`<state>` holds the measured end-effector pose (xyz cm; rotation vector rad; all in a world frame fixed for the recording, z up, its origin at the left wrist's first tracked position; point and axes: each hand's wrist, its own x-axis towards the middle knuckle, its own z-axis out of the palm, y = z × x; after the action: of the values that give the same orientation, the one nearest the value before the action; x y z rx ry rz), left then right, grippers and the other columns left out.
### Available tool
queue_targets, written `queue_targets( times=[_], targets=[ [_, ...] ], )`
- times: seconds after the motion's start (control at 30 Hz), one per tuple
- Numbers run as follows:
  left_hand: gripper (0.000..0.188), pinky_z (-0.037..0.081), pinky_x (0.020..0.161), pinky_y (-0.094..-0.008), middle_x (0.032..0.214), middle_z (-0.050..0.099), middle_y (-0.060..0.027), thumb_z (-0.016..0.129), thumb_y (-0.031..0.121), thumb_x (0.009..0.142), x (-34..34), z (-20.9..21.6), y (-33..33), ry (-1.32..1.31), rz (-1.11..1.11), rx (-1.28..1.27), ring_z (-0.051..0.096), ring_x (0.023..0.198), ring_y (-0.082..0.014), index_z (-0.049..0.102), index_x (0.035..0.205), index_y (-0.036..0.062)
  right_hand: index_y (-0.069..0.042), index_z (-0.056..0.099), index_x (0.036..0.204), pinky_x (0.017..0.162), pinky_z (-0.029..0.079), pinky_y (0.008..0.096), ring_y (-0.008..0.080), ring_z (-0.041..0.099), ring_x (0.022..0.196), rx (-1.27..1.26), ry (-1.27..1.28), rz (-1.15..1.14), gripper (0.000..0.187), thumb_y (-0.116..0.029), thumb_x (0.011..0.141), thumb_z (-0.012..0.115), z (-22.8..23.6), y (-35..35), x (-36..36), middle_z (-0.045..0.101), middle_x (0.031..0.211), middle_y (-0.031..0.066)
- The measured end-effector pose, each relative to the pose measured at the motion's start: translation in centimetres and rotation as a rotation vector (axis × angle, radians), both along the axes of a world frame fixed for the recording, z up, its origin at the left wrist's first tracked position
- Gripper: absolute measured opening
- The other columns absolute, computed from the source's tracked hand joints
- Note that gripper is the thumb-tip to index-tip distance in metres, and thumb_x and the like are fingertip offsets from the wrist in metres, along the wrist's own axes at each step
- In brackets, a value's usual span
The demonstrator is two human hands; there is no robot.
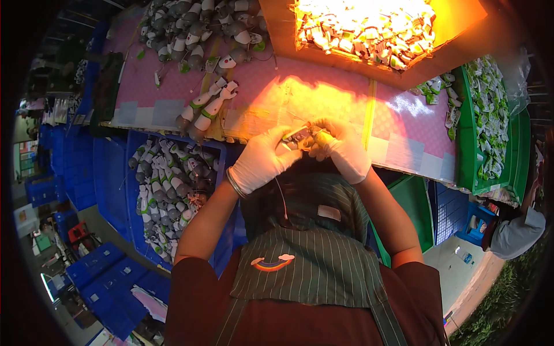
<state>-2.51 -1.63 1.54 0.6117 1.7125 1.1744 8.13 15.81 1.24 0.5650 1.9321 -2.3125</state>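
Both my hands wear white gloves and meet in front of my chest, just off the table's near edge. My left hand is closed on a small casing with a dark inside; its exact kind is too small to make out. A thin pale wire hangs below that hand. My right hand pinches a small rounded piece, yellow under the light, right against the casing. Left of them, two white-and-grey assembled units with green bands lie at the table edge.
A brightly lit cardboard box of small white parts stands on the pink table. Grey-and-white units are heaped at the far left. A blue bin of units sits below left; a green bin of packets stands right, near another person's sleeve.
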Motion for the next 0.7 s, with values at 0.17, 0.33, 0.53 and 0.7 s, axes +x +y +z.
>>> queue_targets(
  times=[0.17, 0.33, 0.53, 0.7],
  targets=[
    [0.035, 0.05, 0.074, -0.0383, 0.091, 0.063, -0.0178, 0.066, 0.009, 0.08, 0.4, -0.1, 0.4, 0.6, 0.081, 0.162, 0.063, 0.085, -0.0346, 0.058, 0.113, 0.0043, -0.003, 0.056, 0.114, 0.053, 0.044, 0.0201, 0.0094, 0.057, 0.066, -0.495, -0.112, 0.043, 0.035, -0.032, 0.095, 0.057, -0.7, -0.8, 0.3, 0.059, 0.079, 0.0032],
    [0.036, 0.05, 0.076, -0.0404, 0.09, 0.062, -0.0174, 0.066, 0.008, 0.078, 0.3, -0.6, 0.4, 0.725, 0.087, 0.166, 0.062, 0.086, -0.0353, 0.058, 0.113, 0.0067, -0.004, 0.056, 0.112, 0.052, 0.042, 0.0192, 0.009, 0.055, 0.064, -0.684, -0.124, -0.019, 0.032, -0.03, 0.093, 0.059, -1.1, -1.1, 0.0, 0.058, 0.08, 0.0024],
    [0.035, 0.051, 0.073, -0.0403, 0.091, 0.063, -0.0173, 0.067, 0.01, 0.079, 0.4, -0.7, 0.2, 0.833, 0.077, 0.113, 0.062, 0.084, -0.0343, 0.059, 0.113, 0.0085, -0.002, 0.058, 0.109, 0.057, 0.045, 0.0207, 0.0102, 0.056, 0.065, -0.372, -0.107, -0.112, 0.024, -0.018, 0.091, 0.061, -1.0, -1.3, -0.5, 0.062, 0.084, 0.0046],
    [0.031, 0.052, 0.069, -0.0353, 0.086, 0.065, -0.0151, 0.068, 0.014, 0.081, 1.1, -0.8, 0.4, 0.589, 0.182, 0.174, 0.066, 0.077, -0.0277, 0.06, 0.111, 0.0064, -0.002, 0.061, 0.095, 0.062, 0.05, 0.0252, 0.0137, 0.059, 0.068, 0.532, 0.204, -0.238, 0.012, -0.002, 0.084, 0.066, -2.1, -2.6, -1.0, 0.063, 0.08, 0.0042]
  ],
)
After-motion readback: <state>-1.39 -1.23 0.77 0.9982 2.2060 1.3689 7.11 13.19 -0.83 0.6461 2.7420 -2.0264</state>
